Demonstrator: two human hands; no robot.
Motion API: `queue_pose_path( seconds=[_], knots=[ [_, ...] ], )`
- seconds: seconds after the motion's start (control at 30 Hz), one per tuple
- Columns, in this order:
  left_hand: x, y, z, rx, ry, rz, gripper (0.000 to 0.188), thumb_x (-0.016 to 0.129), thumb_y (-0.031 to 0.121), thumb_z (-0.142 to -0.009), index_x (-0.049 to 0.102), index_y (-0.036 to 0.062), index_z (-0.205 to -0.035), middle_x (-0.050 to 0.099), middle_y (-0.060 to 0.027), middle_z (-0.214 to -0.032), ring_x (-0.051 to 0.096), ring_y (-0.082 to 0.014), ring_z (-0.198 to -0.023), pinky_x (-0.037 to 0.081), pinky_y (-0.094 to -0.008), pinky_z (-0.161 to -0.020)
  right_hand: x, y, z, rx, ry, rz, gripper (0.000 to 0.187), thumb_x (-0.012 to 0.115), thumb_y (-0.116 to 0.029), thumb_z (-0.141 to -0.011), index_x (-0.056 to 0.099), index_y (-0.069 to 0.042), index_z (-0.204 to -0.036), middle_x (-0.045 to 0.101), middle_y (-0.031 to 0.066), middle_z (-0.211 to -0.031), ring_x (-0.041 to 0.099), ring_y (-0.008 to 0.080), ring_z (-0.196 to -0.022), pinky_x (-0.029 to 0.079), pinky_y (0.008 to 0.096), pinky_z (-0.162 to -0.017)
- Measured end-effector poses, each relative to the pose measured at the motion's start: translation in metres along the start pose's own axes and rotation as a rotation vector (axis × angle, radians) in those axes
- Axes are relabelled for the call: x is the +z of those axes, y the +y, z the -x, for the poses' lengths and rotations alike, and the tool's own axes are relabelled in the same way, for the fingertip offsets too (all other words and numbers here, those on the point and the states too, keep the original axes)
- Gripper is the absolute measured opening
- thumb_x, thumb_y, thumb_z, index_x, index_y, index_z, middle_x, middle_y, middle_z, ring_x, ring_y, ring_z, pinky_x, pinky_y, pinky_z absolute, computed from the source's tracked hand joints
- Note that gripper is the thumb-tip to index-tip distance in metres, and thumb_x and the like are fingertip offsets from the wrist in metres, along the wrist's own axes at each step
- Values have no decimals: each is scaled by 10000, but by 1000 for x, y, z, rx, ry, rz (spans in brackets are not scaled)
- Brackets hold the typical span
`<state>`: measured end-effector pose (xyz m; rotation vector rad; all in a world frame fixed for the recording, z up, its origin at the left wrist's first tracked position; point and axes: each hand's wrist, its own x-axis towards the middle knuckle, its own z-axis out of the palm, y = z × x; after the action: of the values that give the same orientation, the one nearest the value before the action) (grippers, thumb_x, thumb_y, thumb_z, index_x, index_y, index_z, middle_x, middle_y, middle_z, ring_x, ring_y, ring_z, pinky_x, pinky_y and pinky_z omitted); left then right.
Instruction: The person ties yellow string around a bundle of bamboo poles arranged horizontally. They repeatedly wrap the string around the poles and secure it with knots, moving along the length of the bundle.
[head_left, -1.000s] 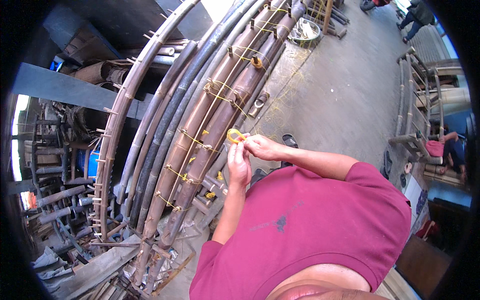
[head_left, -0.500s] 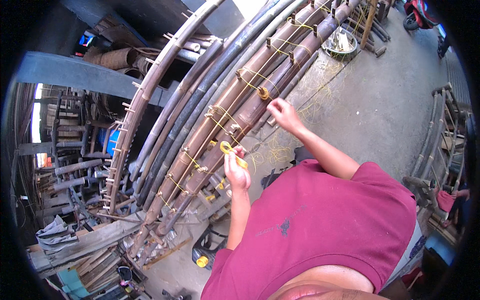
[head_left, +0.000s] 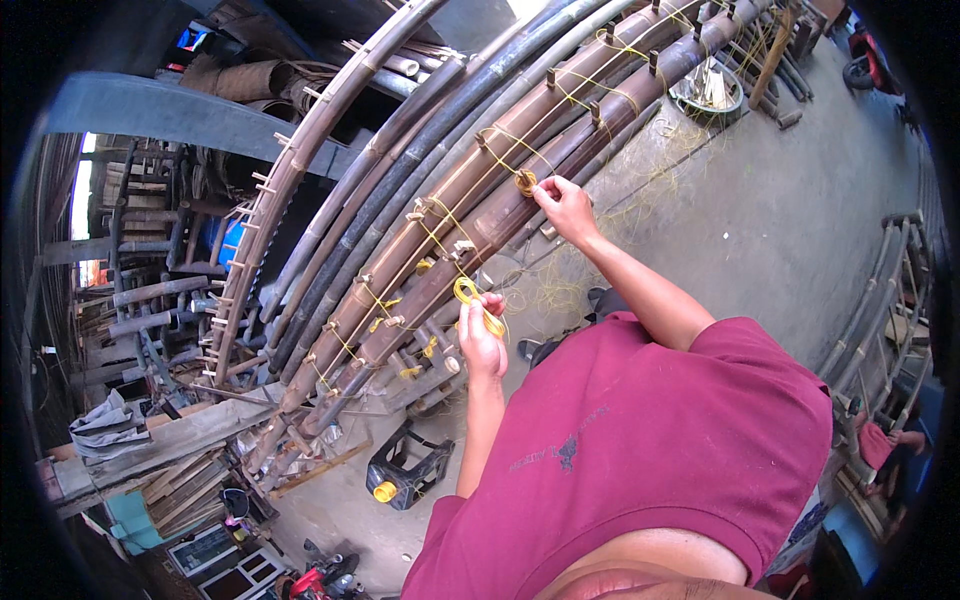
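Two long brown bamboo poles (head_left: 503, 220) run side by side ahead of me, with short wooden pegs (head_left: 596, 113) standing up along them. Yellow cord (head_left: 435, 238) crosses between them from peg to peg. My left hand (head_left: 482, 342) is closed around a looped bundle of yellow cord (head_left: 466, 290), apart from the nearer pole. At the nearer pole, my right hand (head_left: 568, 212) is closed in a pinch, fingertips against a yellow cord coil (head_left: 525, 182) wound about a peg. The strand between those fingertips is too fine to make out clearly.
Several dark poles (head_left: 400, 165) and a pegged curved pole (head_left: 262, 225) lie beyond. A basin of pale sticks (head_left: 712, 92) stands at the far right. Loose yellow cord (head_left: 545, 290) litters the floor. A black container with a yellow cap (head_left: 410, 465) sits below left; a bamboo frame (head_left: 880, 300) stands right.
My right hand has moved up to the wound coil, its fingertips now against it. My left hand still holds the cord bundle. The view has shifted slightly.
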<state>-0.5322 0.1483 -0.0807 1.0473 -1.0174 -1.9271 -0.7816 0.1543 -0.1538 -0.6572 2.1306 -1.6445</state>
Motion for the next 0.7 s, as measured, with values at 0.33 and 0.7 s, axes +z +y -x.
queue_pose_path(
  seconds=[0.33,0.7],
  knots=[
    [-9,0,2,-38,-91,43,180,447,222,-1019,527,62,-999,569,-56,-970,586,-185,-932,486,-354,-877,-13,-30,-17,-362,-10,141,154,617,-183,-874,616,-38,-927,613,134,-837,629,281,-760,493,383,-671],
    [3,9,1,79,-142,312,226,423,198,-1013,531,28,-1115,584,-101,-1143,528,-191,-1123,367,-388,-1035,9,-103,96,-248,-631,-18,113,577,-118,-888,522,-20,-899,608,132,-751,608,218,-685,488,339,-646]
  ],
)
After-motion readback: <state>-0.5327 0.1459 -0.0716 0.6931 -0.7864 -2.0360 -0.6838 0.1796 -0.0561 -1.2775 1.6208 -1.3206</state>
